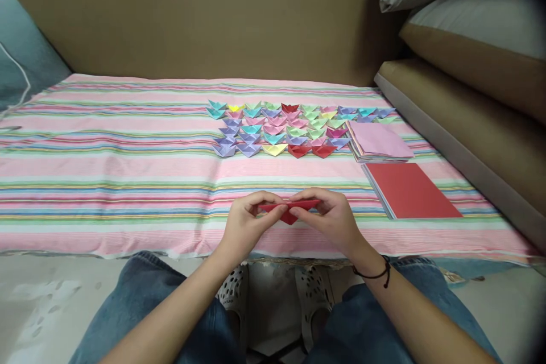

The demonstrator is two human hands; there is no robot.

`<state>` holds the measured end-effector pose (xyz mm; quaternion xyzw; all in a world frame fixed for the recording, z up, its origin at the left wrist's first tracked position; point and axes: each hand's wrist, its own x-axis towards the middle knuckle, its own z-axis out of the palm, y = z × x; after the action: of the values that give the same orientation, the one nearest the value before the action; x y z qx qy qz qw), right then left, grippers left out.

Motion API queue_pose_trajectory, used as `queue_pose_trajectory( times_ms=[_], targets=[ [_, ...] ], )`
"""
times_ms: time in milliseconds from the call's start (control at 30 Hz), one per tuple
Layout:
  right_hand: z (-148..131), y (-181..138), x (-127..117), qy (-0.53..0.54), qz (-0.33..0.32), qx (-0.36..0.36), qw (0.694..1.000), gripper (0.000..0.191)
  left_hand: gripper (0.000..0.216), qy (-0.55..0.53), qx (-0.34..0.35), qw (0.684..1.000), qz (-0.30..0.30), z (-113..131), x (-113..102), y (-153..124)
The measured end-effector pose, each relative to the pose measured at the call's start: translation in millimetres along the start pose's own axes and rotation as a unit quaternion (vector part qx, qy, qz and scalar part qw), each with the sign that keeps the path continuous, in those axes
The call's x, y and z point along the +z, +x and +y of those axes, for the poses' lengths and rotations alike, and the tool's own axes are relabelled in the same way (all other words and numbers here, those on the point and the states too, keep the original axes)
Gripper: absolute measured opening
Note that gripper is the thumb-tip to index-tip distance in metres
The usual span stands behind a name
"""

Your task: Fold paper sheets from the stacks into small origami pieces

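Observation:
Both my hands pinch a partly folded red paper (289,210) just above the near edge of the striped cloth (106,182). My left hand (247,223) grips its left end with fingers closed. My right hand (330,217) grips the right end the same way. The paper forms a long flat strip with a point hanging below its middle. Beyond it lie several rows of finished paper boats (290,128) in blue, purple, pink, green, yellow and red.
A stack of red paper sheets (412,189) lies right of my hands, with a stack topped by pink (379,141) behind it. Brown cushions (469,108) and grey pillows (478,5) flank the right side. My knees in jeans (149,307) sit below.

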<state>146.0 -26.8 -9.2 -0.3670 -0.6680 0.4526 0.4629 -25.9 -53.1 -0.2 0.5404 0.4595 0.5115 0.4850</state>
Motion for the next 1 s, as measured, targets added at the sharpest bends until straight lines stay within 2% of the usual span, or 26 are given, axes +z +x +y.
queue_pose_trajectory(
  times_ms=[133,300,433,667,800,1000],
  targets=[
    [-1.3,-0.8,1.2,0.032,-0.022,0.049,0.998,0.009,0.009,-0.01,-0.027,1.0,-0.002,2.7,0.8,0.4],
    [-1.8,-0.8,3.7,-0.003,-0.006,0.055,0.998,0.006,0.011,0.007,-0.027,0.998,-0.05,3.5,1.2,0.0],
    [-1.6,-0.4,6.0,-0.005,-0.011,0.062,0.998,0.006,0.011,0.06,0.011,0.997,-0.038,4.4,0.5,-1.4],
    [-0.4,-0.9,6.3,0.008,0.004,0.06,0.998,0.006,0.012,0.097,0.013,0.995,-0.029,3.2,0.3,0.7],
    [1.8,0.0,-0.4,-0.008,0.036,0.044,0.998,0.007,0.011,0.13,0.026,0.991,-0.014,2.6,-4.5,3.2],
    [2.5,2.9,-10.9,0.007,0.047,0.062,0.997,0.014,0.017,0.152,0.02,0.988,-0.005,8.8,-8.7,5.0]
  ],
)
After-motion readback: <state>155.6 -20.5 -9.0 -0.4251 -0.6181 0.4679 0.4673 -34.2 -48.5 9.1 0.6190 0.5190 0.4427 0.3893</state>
